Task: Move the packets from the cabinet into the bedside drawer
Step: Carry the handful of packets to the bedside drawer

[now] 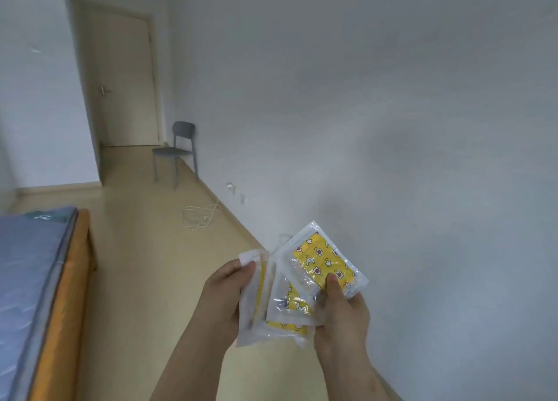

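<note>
Domestic bedroom. A bare blue-grey mattress [27,280] is lying on an orange wooden bed frame [65,295] at lower left. A cream door [126,77] with a lever handle [104,91] is standing closed at the far end of the room, and a grey chair [176,151] is standing against the white wall [362,99] beside it. Pale flooring [136,280] is running between bed and wall, where a white cable [199,218] is lying coiled near low wall sockets [241,200].

Grey chair [178,151] by white wall [362,99] — bed [36,280] left.
</note>
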A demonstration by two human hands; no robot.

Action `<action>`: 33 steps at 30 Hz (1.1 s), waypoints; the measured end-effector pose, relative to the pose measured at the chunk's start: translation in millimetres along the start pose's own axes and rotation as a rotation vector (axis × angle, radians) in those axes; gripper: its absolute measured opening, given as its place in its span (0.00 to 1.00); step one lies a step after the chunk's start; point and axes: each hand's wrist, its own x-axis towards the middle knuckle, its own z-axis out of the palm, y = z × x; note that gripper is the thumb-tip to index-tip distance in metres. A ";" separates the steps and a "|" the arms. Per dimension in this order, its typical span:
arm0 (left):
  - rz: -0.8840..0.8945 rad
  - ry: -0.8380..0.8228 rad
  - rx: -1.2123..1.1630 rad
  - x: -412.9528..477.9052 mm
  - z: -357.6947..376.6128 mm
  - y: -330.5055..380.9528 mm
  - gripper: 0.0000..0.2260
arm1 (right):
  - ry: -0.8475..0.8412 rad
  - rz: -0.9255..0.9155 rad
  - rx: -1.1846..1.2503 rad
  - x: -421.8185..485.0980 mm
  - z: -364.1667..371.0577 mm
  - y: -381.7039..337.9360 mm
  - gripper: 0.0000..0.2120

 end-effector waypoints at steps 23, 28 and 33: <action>0.114 0.333 0.040 390.3 -190.8 154.4 0.10 | -0.432 0.234 -0.251 266.0 404.8 199.4 0.06; 0.198 0.460 0.061 492.7 -228.9 177.8 0.11 | -0.476 0.176 -0.350 335.3 488.9 244.2 0.05; 0.308 0.571 0.002 593.6 -263.9 226.4 0.12 | -0.576 0.140 -0.336 403.7 591.6 268.4 0.18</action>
